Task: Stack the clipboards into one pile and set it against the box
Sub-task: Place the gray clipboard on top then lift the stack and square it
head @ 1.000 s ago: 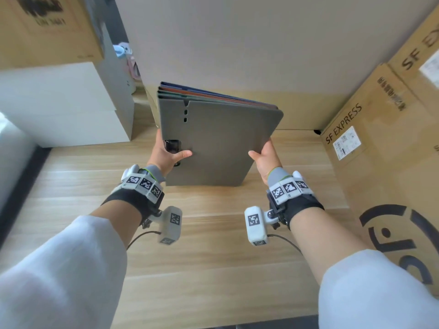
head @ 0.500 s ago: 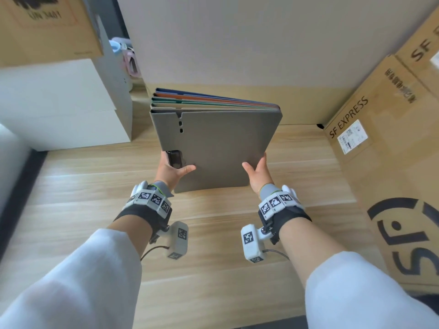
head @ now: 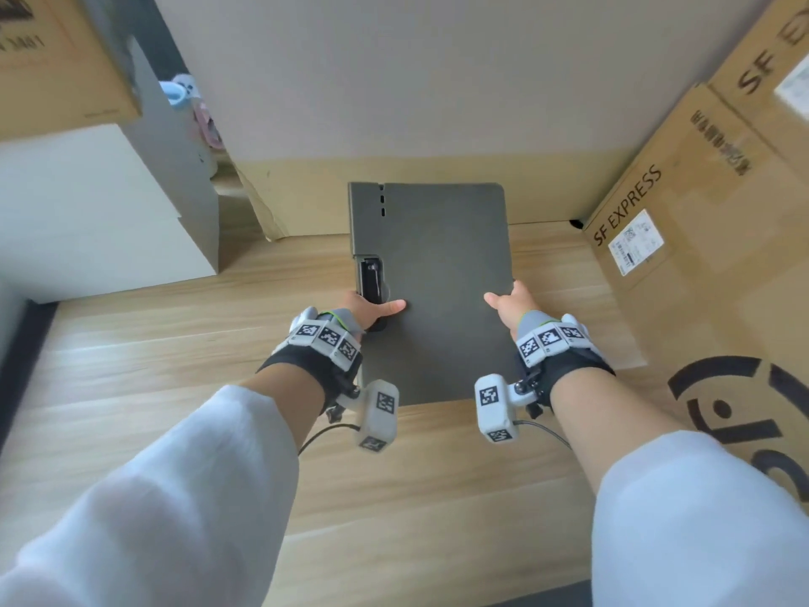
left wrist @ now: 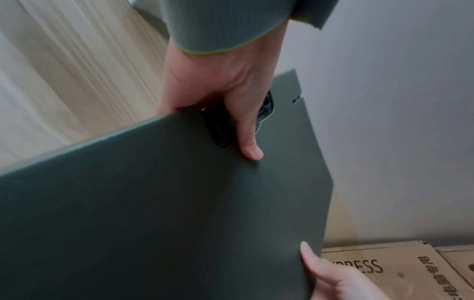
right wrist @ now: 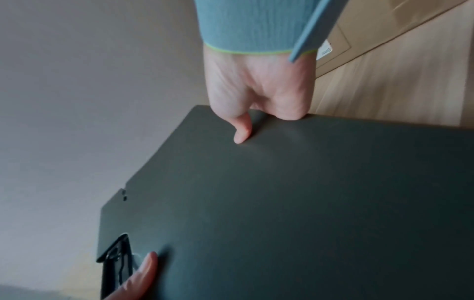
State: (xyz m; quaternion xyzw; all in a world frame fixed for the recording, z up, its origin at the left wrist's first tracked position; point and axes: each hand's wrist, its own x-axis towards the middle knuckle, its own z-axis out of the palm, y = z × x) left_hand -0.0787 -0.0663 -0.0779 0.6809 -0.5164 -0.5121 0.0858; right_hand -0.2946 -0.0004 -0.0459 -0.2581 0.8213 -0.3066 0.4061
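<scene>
a: where was the pile?

b: the clipboard pile (head: pixel 431 291) was over the wooden table (head: pixel 175 343), long side running toward 12 o'clock. only the grey top board showed from the head cam, the ones under it were hidden. its far edge sat right at the foot of the big box (head: pixel 437 81) at 12. couldn't tell if it was touching the box, or if the pile was flat on the table.

a: grip?

b: both hands were on it. my left hand (head: pixel 363 306) held the 9 o'clock edge, thumb laid flat on top just beside the black clip (head: pixel 372 278), fingers curled under the edge and out of sight. my right hand (head: pixel 510 304) held the 3 o'clock edge the same way, thumb on top, fingers wrapped under.

a: wrist cams agree?

b: yes. left wrist showed the left hand (left wrist: pixel 218 85) with the thumb pressed on the grey face by the clip (left wrist: pixel 220 130). right wrist showed the right hand (right wrist: pixel 259 87) with the thumb tip on the board and the knuckles at its edge.

a: surroundings?

b: an sf express carton (head: pixel 700 238) at 3 o'clock, well apart from the pile. a white box (head: pixel 96 221) at 10 o'clock with a brown carton (head: pixel 57 63) on it.
</scene>
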